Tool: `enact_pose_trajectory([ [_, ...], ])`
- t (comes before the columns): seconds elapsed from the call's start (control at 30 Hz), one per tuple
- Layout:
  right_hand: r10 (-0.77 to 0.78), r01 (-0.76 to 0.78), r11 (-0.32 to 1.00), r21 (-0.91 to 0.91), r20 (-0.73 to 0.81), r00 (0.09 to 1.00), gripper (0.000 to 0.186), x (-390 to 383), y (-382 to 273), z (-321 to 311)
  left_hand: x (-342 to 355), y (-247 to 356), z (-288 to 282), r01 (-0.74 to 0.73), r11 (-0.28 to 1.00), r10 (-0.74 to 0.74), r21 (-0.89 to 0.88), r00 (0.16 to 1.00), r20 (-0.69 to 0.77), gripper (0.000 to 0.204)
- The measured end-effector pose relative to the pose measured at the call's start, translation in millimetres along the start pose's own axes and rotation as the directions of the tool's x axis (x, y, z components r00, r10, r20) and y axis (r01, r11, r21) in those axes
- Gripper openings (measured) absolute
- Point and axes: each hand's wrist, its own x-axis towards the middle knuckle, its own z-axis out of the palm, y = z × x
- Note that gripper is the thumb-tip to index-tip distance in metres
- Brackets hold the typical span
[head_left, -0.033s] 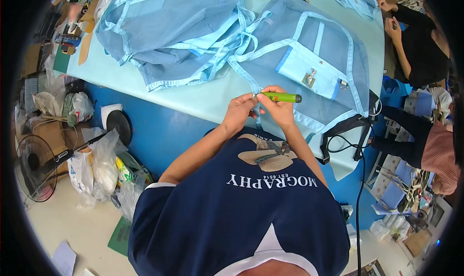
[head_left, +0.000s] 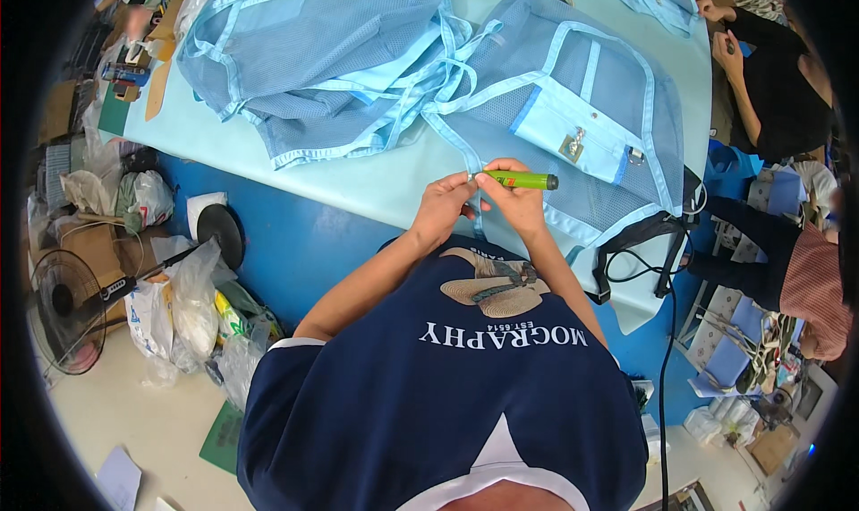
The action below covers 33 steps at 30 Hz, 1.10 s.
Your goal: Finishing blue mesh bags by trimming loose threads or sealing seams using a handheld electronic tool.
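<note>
At the table's near edge, my left hand (head_left: 440, 208) is closed on a light blue fabric strap (head_left: 456, 141), which runs from the mesh piece and hangs down past my fingers. My right hand (head_left: 519, 208) is closed around a green marker pen (head_left: 523, 180), its dark end pointing right. The fingertips of both hands meet at the strap, so the contact there is partly hidden. Beyond them lies a blue mesh bag (head_left: 591, 81) with light blue trim, a flat pocket panel (head_left: 564, 131) and a metal clasp (head_left: 573, 144).
More blue mesh pieces (head_left: 304, 55) are heaped on the pale table (head_left: 224, 153). Black straps (head_left: 637, 235) and a black cable (head_left: 664, 359) hang at its right corner. A fan (head_left: 67, 310) and plastic bags (head_left: 192, 305) stand left. A co-worker (head_left: 778, 72) is at the far right.
</note>
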Motion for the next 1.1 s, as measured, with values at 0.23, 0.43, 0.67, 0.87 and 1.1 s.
enact_pose_trajectory([
  [0.23, -0.178, 0.159, 0.978, -0.139, -0.138, 0.974, 0.019, -1, 5, 6, -1, 0, 0, 0.006, 1.0, -0.007, -0.028, 1.0, -0.017, 0.022],
  [0.43, -0.114, 0.11, 0.993, -0.032, -0.278, 0.954, 0.019, 3, 19, 5, 0, -3, 0, -0.007, 0.998, 0.007, -0.06, 1.0, -0.008, 0.023],
  [0.67, -0.1, 0.094, 0.995, -0.041, -0.165, 0.981, 0.018, -6, 3, 2, 0, -3, -1, -0.008, 0.998, 0.007, -0.055, 1.0, -0.014, 0.023],
  [0.87, -0.133, 0.126, 0.991, -0.042, -0.237, 0.962, 0.017, -3, 16, 5, -1, -4, -1, 0.019, 0.997, -0.02, -0.072, 1.0, -0.007, 0.023],
  [1.1, -0.11, 0.098, 0.993, -0.064, -0.234, 0.966, 0.018, 3, 11, 4, 3, -2, -1, 0.008, 0.997, -0.007, -0.072, 1.0, 0.003, 0.022],
])
